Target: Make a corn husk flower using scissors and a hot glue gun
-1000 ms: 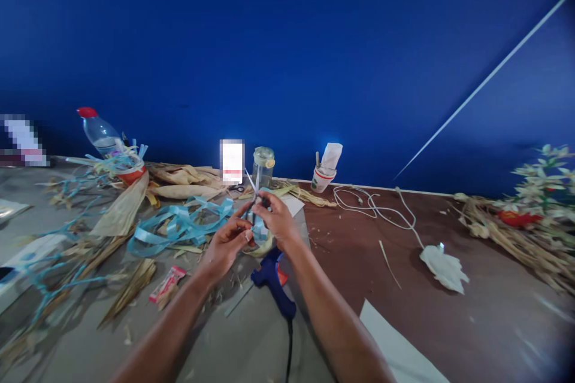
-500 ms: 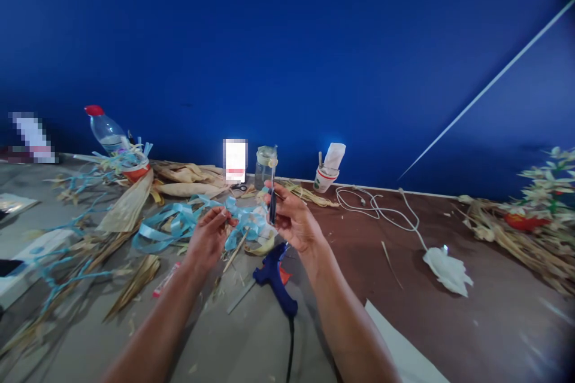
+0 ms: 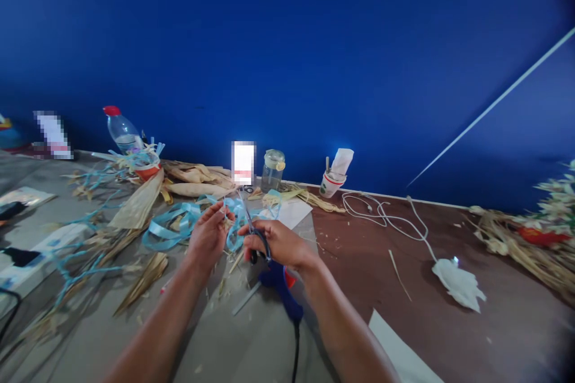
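Observation:
My right hand (image 3: 278,243) is closed around a pair of scissors (image 3: 254,233), blades pointing up and left toward the light blue ribbon (image 3: 179,224). My left hand (image 3: 207,234) pinches a strand of that ribbon just beside the blades. The ribbon lies in loose loops on the grey table (image 3: 135,335), trailing to the left. A blue glue gun (image 3: 283,290) lies directly under my right wrist, its black cord running toward me.
Dried corn husks (image 3: 135,206) and blue-dyed strips are scattered at left. A plastic bottle (image 3: 122,131), a glass jar (image 3: 272,170) and a paper cup (image 3: 333,181) stand along the blue wall. A white cable (image 3: 386,215) crosses the brown surface; dried flowers (image 3: 534,233) lie at right.
My right hand has dropped from holding the scissors upright to bringing them low, tips against the ribbon. My left hand stayed on the ribbon. The view has shifted slightly left.

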Demonstrator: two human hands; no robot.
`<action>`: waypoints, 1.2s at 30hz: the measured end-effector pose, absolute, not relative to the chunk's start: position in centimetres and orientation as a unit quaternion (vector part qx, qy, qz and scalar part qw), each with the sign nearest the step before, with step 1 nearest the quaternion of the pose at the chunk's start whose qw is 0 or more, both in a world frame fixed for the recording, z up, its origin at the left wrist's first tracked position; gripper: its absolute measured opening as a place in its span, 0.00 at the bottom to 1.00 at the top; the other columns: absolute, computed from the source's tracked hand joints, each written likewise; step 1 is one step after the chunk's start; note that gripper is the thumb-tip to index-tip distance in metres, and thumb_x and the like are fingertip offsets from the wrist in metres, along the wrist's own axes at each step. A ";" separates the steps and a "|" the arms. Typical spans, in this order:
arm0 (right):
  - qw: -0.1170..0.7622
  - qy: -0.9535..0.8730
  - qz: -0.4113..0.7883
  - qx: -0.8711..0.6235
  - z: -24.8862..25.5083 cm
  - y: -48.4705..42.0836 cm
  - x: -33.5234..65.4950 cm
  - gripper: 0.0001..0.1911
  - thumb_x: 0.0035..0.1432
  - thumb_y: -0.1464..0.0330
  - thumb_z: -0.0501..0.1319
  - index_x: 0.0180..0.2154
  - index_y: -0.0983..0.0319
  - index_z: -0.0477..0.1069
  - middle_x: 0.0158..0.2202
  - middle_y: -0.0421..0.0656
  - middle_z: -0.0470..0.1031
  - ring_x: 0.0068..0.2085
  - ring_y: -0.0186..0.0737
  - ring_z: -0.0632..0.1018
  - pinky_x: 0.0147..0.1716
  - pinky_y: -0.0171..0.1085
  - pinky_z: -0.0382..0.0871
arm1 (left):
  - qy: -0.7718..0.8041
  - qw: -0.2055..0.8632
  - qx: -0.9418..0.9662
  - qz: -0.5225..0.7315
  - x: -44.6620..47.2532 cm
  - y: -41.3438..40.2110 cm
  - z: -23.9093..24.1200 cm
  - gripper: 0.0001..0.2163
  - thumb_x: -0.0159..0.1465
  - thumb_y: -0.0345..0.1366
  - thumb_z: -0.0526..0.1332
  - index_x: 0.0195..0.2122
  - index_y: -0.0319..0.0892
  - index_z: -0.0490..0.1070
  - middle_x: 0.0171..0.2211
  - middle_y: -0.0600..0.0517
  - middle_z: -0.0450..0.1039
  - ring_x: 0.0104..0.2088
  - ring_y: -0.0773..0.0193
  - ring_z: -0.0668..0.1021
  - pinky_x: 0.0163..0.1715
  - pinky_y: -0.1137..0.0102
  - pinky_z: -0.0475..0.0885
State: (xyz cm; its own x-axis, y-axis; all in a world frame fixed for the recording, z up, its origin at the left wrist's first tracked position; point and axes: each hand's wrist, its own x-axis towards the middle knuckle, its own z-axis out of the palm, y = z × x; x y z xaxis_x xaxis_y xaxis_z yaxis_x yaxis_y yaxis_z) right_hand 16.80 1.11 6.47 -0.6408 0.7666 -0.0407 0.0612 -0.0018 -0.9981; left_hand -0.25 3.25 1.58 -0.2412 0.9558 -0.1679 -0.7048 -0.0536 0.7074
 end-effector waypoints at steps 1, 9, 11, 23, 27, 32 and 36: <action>0.266 -0.651 0.632 -0.326 6.4 1.1 16.7 0.22 0.50 0.53 0.66 0.38 0.64 0.74 0.21 0.39 0.74 0.26 0.35 0.73 0.27 0.32 0.63 | 0.358 0.586 0.173 0.706 -0.3 3.3 1.6 0.12 0.45 0.26 0.70 0.31 0.39 0.74 0.25 0.55 0.74 0.26 0.70 0.76 0.30 0.75 0.72; 0.167 -0.725 0.578 -0.335 4.7 1.6 16.3 0.17 0.54 0.56 0.63 0.25 0.62 0.71 0.21 0.38 0.73 0.24 0.32 0.71 0.23 0.30 0.61 | 0.387 0.552 0.172 0.719 -0.3 3.2 2.0 0.15 0.43 0.28 0.72 0.32 0.39 0.74 0.26 0.56 0.74 0.27 0.72 0.75 0.30 0.77 0.70; 0.173 -0.727 0.571 -0.340 4.2 1.8 16.1 0.18 0.54 0.55 0.63 0.24 0.63 0.70 0.22 0.38 0.73 0.24 0.31 0.69 0.23 0.30 0.60 | 0.397 0.531 0.182 0.726 -0.2 3.2 2.0 0.15 0.42 0.29 0.73 0.32 0.39 0.73 0.25 0.56 0.73 0.26 0.72 0.74 0.31 0.77 0.69; 0.314 -0.616 0.640 -0.336 2.4 1.4 13.3 0.23 0.50 0.50 0.65 0.37 0.64 0.75 0.20 0.37 0.69 0.23 0.31 0.67 0.24 0.31 0.59 | 0.446 0.489 0.233 0.713 0.6 2.7 1.6 0.17 0.43 0.36 0.73 0.32 0.40 0.70 0.23 0.56 0.72 0.23 0.71 0.72 0.22 0.77 0.66; 0.342 -0.597 0.647 -0.330 2.1 1.3 12.9 0.24 0.50 0.48 0.64 0.34 0.64 0.75 0.20 0.37 0.68 0.23 0.32 0.67 0.24 0.31 0.59 | 0.455 0.508 0.243 0.690 1.2 2.1 1.9 0.19 0.44 0.40 0.73 0.33 0.40 0.69 0.23 0.58 0.70 0.18 0.73 0.69 0.16 0.77 0.64; 0.364 -0.593 0.640 -0.326 2.0 1.1 12.8 0.25 0.50 0.47 0.63 0.27 0.64 0.72 0.20 0.38 0.67 0.22 0.29 0.64 0.22 0.31 0.55 | 0.452 0.520 0.250 0.680 1.5 1.9 2.0 0.19 0.42 0.41 0.73 0.31 0.39 0.69 0.22 0.58 0.69 0.16 0.75 0.67 0.14 0.79 0.60; 0.389 -0.579 0.640 -0.323 1.8 0.9 12.5 0.28 0.54 0.46 0.59 0.22 0.64 0.70 0.19 0.38 0.65 0.20 0.28 0.62 0.21 0.30 0.53 | 0.452 0.516 0.258 0.680 1.5 1.9 2.0 0.19 0.41 0.40 0.74 0.30 0.38 0.70 0.22 0.57 0.70 0.18 0.74 0.68 0.15 0.79 0.62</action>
